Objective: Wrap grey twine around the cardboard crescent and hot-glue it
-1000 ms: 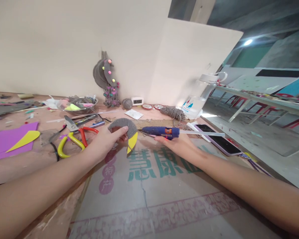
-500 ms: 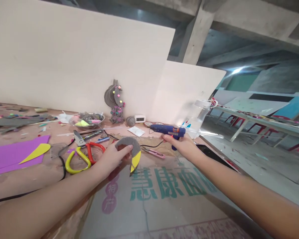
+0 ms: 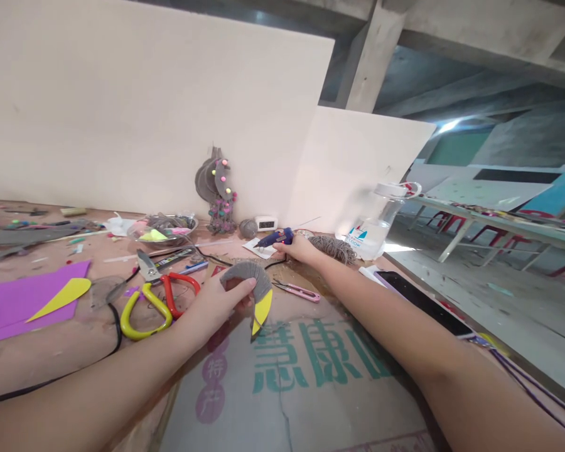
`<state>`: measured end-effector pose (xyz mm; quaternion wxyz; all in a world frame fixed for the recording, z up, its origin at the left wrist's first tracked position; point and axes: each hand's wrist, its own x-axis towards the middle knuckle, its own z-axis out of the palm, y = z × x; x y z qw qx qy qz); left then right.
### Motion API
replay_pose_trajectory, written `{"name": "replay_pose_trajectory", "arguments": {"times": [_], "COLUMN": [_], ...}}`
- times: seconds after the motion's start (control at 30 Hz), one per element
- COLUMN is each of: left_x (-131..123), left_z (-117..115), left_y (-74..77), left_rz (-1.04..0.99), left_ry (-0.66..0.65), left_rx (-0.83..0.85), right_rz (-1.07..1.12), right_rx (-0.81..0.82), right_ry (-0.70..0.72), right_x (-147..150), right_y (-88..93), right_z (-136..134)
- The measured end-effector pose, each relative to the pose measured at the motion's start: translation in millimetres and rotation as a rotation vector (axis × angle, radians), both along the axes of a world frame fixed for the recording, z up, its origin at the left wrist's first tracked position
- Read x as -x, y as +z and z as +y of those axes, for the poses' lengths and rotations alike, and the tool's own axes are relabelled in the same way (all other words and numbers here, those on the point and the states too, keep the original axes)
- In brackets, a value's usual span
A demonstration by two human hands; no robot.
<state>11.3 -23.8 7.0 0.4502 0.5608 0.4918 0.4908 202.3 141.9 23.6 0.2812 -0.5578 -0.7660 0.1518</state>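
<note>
A messy work table is covered by a cardboard sheet point(image 3: 311, 383) printed with green letters. Near the front, a grey yarn leaf point(image 3: 250, 284) with a yellow tip is pinched by the left hand point(image 3: 216, 304), with the thumb below and the fingers curled over the top, and it is held up just above the cardboard. Yellow cutters point(image 3: 144, 312) and red scissors point(image 3: 181, 285) are laid just left of that hand, and pink snips point(image 3: 296, 290) are laid just right of the leaf. Farther back, well apart from the leaf, a blue glue gun point(image 3: 275, 238) is gripped by the closed right hand point(image 3: 302, 250), with its tip pointed left over a white paper point(image 3: 262, 250). A yarn bundle point(image 3: 333, 248) is seen beside that hand. A little clock point(image 3: 266, 223) is stood by the wall.
</note>
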Motion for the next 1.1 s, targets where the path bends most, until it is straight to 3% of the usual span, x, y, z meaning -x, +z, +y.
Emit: {"name": "replay_pose_trajectory", "arguments": {"times": [0.1,0.23,0.43,0.47,0.6,0.73,0.83,0.93,1.1], "left_x": [0,1,0,0,-1,1,3,2,1], "left_z": [-1,-1,-3,-3,-4,-5,-5,-5,-5], "left_y": [0.9,2.8,5.3,5.4,5.1,4.5,4.4,4.4,4.3], "left_rz": [-0.001,0.009,-0.005,-0.025,-0.076,-0.032,0.033,0.079,0.112], "left_ry": [0.0,0.011,0.044,0.042,0.034,0.044,0.038,0.022,-0.016], "left_rx": [-0.004,-0.011,-0.014,-0.011,-0.017,-0.057,-0.074,-0.059,-0.051], "right_rz": [-0.023,-0.006,0.083,0.121,0.346,0.445,0.353,0.252,0.253], "right_rx": [0.005,-0.047,-0.156,-0.101,0.439,0.618,0.599,0.453,0.222], "right_ry": [0.015,0.059,0.135,0.181,0.4,0.446,0.467,0.477,0.351], "right_x": [-2,-14,-23,-21,-8,2,3,0,-5], "right_y": [-4.2,7.2,25.8,26.3,19.0,6.4,3.7,6.1,4.6], "right_z": [4,-11,-91,-108,-159,-176,-177,-176,-167]}}
